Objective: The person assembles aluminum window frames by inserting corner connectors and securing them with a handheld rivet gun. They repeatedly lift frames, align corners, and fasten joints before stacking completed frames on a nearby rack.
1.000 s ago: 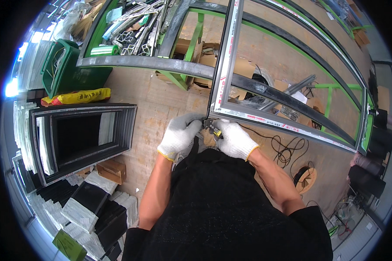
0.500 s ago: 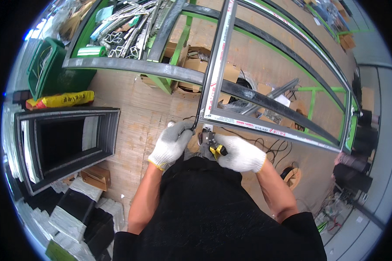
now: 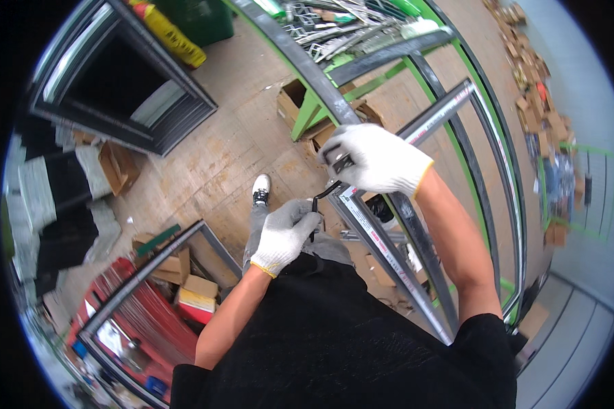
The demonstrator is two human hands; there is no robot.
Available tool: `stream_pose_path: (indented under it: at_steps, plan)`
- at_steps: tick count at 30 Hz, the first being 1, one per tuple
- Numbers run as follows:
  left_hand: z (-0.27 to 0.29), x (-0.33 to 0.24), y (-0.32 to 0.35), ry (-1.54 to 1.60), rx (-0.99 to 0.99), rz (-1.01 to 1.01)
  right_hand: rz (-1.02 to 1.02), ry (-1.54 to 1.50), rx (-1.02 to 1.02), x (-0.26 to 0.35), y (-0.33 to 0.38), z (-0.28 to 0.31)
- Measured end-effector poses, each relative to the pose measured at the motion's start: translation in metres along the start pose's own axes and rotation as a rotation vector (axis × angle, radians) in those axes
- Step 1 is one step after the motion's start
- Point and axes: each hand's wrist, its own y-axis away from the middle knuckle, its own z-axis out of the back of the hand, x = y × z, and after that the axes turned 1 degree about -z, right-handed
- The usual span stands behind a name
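My left hand (image 3: 288,234), in a white knit glove, is closed around a thin black rubber strip (image 3: 315,203). The strip bends from these fingers to the near corner of a grey metal window frame (image 3: 382,253), which has printed protective film along its bars. Just above that corner is my right hand (image 3: 387,161), gloved the same way and curled around a dark hand cutter (image 3: 341,162). Most of the cutter is hidden in the palm. The frame rests on a green work rack (image 3: 309,71) with dark padded bars.
Metal offcuts (image 3: 348,34) fill the rack's far end. Stacked dark frames (image 3: 126,82) stand at the far left by a yellow bag (image 3: 170,35). Another frame (image 3: 143,283) leans near red material (image 3: 140,313) at lower left. Cardboard boxes (image 3: 290,102) lie under the rack.
My view and body have turned, so the frame now slants down to the right. My right hand, with the cutter, has moved up over the frame's corner; my left still grips the strip.
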Motion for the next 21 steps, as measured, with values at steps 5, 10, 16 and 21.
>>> stream_pose_path:
  at_steps: [5, 10, 16, 21]
  plan:
    - [-0.024, 0.005, 0.011, 0.051, -0.225, -0.005, 0.073, 0.247, 0.525, -0.003, -0.037, -0.023]
    - [-0.029, 0.010, 0.004, 0.155, -0.349, -0.065, 0.113, 0.286, 0.579, 0.000, -0.041, -0.029]
    - [-0.049, 0.002, 0.005, 0.429, -0.272, 0.000, 0.074, 0.136, 0.621, 0.003, -0.047, -0.007]
    - [-0.072, -0.006, 0.002, 0.227, -0.386, -0.031, 0.003, 0.304, 0.745, 0.006, -0.055, -0.003]
